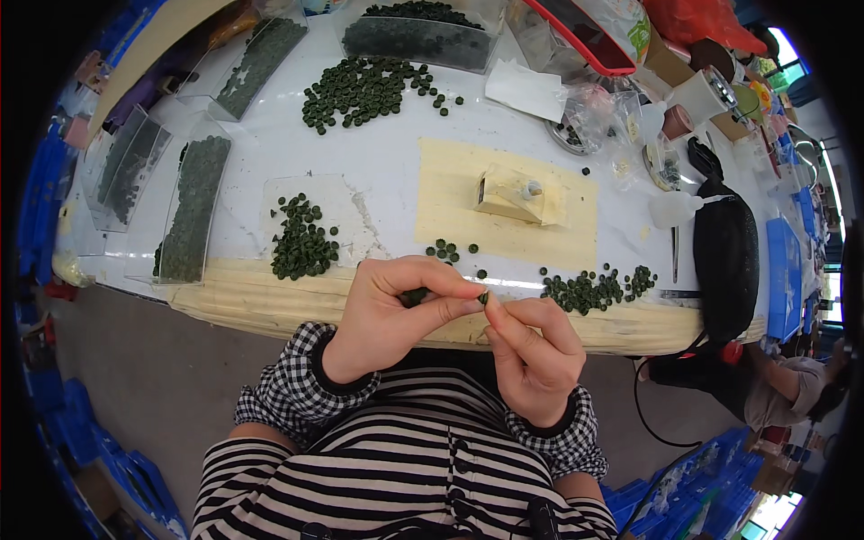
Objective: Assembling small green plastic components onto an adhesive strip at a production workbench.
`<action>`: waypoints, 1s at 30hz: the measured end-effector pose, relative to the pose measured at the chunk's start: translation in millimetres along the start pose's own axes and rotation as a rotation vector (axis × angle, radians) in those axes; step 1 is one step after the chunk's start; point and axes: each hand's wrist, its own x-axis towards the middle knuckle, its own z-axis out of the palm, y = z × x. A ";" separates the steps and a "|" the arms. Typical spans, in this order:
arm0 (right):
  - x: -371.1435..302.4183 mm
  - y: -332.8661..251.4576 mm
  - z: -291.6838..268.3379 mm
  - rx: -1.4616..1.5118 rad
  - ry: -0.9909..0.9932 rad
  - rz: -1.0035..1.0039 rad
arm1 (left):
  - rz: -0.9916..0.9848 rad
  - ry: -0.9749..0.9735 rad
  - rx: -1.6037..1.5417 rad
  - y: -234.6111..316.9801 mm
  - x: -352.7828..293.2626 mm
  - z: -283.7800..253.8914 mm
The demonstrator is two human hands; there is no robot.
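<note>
My left hand (387, 310) and my right hand (538, 358) meet just over the table's near edge. A small dark green round piece (483, 299) is pinched between their fingertips, held from both sides. More dark green shows inside the curl of my left fingers, mostly hidden. Just beyond my left hand lie several loose pieces (441, 249) of the same kind. A pile of them (304, 238) sits to the left on a clear sheet, and a looser group (598, 290) is spread to the right of my right hand.
Clear bins (205, 193) filled with green pieces stand at left and back, near a large heap (360, 90). A small box-like block (513, 193) rests on yellow paper (441, 193). At right are a squeeze bottle (675, 209), a black bag (727, 261) and a red-edged phone (589, 36).
</note>
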 end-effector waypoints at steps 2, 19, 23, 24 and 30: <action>-1.4 2.7 2.2 0.017 0.017 0.023 | -0.036 0.021 -0.002 2.9 1.0 1.7; -3.1 23.8 -29.1 -0.333 0.213 0.212 | 0.159 0.053 0.716 12.1 2.3 -4.3; -0.8 27.0 -34.0 -0.445 0.130 0.209 | -0.202 -0.055 -0.331 24.3 3.1 -23.6; 0.3 26.8 -33.0 -0.461 0.104 0.196 | -0.304 -0.072 -0.751 23.7 4.3 -27.0; 7.4 25.1 -22.6 -0.573 0.021 0.164 | -0.459 0.112 -0.970 30.0 4.0 -11.3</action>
